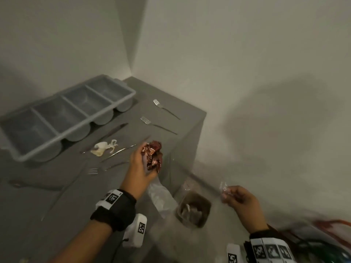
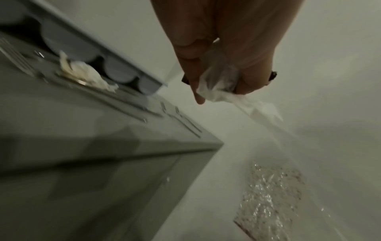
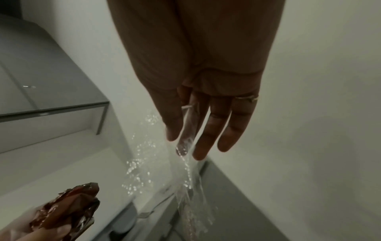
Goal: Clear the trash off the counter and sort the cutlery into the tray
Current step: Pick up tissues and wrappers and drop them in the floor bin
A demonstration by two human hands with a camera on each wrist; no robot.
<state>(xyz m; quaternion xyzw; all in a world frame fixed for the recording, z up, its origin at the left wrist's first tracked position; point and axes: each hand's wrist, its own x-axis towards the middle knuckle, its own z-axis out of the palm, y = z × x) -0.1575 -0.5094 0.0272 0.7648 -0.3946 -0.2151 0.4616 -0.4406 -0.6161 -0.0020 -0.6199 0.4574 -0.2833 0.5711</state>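
Observation:
My left hand (image 1: 144,168) hovers over the grey counter's (image 1: 47,215) right edge. It grips a crumpled red-brown foil wrapper (image 1: 152,152) together with a clear plastic scrap (image 1: 159,194) that hangs below it. In the left wrist view the fingers (image 2: 195,84) curl round that plastic scrap (image 2: 218,86). My right hand (image 1: 230,195) is off the counter, above the floor, and pinches the rim of a clear bag (image 1: 223,186); the bag (image 3: 185,163) trails down from thumb and forefinger. A grey four-compartment cutlery tray (image 1: 24,158) sits at the counter's back left.
Forks (image 1: 165,108) (image 1: 155,124) (image 1: 95,170), knives (image 1: 114,130) (image 1: 117,150) and a crumpled white tissue (image 1: 103,148) lie on the counter. A bag-lined bin (image 1: 193,210) with trash stands on the floor right of the counter. Walls close in behind and at right.

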